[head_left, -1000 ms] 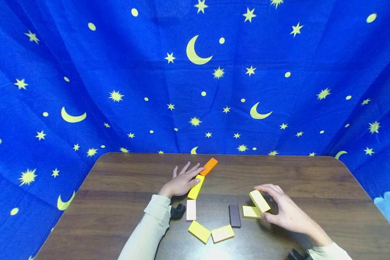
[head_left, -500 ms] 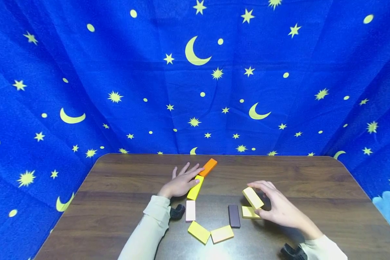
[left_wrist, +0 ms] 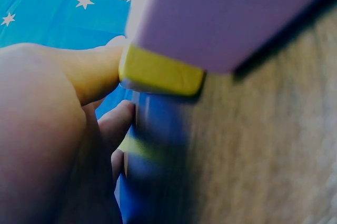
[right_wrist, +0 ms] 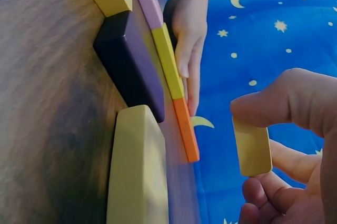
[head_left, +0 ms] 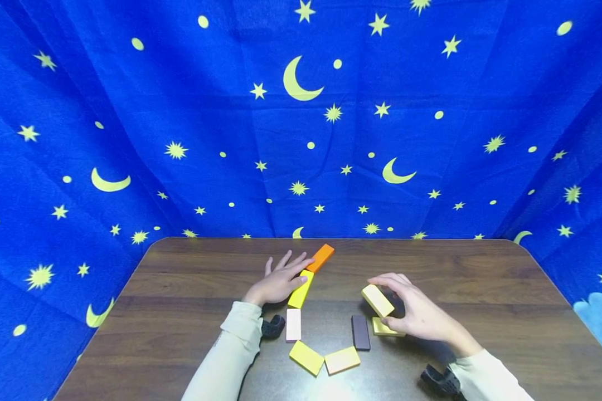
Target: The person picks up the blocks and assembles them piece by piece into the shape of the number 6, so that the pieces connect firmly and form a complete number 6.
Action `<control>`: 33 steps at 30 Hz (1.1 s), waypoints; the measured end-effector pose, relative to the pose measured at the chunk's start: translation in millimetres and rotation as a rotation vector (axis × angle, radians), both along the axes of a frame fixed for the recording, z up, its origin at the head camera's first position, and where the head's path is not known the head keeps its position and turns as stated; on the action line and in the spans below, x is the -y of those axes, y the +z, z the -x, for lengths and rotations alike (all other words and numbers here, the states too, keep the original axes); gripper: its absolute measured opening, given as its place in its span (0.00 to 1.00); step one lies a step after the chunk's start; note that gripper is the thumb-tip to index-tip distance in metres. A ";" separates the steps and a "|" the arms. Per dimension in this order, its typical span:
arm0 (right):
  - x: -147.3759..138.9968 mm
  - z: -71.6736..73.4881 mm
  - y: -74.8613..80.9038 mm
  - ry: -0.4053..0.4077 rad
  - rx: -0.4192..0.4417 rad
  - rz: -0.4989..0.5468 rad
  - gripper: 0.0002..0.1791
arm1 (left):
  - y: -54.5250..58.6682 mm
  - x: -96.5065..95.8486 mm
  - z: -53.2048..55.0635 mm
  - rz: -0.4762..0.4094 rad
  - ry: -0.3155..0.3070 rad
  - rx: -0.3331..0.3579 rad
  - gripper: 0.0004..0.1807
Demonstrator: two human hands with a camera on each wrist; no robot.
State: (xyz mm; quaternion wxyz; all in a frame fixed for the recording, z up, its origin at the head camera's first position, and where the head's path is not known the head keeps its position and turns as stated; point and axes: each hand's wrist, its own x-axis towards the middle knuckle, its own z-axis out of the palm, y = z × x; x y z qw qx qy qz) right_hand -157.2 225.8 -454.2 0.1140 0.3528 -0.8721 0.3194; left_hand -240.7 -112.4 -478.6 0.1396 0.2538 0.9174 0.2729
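My right hand point(head_left: 421, 312) pinches a pale yellow block point(head_left: 378, 301) between thumb and fingers, lifted above the table in the right wrist view. Below it lies another pale yellow block point(head_left: 387, 328), partly hidden by the thumb. My left hand point(head_left: 277, 284) rests at the table's left middle with fingers spread. Its thumb touches a bright yellow block point(head_left: 301, 289), and a fingertip is right at an orange block point(head_left: 321, 258). A pink block point(left_wrist: 210, 19) fills the top of the left wrist view, in front of the yellow block's end.
A dark purple block point(head_left: 360, 332) lies beside the lower pale yellow one. Two yellow blocks, one on the left point(head_left: 307, 357) and one on the right point(head_left: 343, 360), form the near end of a curved row. The brown table point(head_left: 180, 312) meets a blue star-patterned cloth point(head_left: 231, 111) at the back.
My right hand has moved left with the pinched pale yellow block, passing over the lower pale yellow block towards the dark purple one. My left hand has stayed in place.
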 end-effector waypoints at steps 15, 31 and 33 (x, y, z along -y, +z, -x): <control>18.6 18.7 0.1 0.062 0.125 -0.042 0.41 | -0.5 -0.2 -0.1 0.003 0.010 0.004 0.28; 32.9 40.0 3.0 0.094 0.279 -0.154 0.40 | -0.2 -2.8 0.1 0.015 0.026 0.005 0.28; 33.4 42.4 3.0 0.108 0.289 -0.163 0.40 | 0.3 -2.9 -0.1 0.015 0.027 0.007 0.28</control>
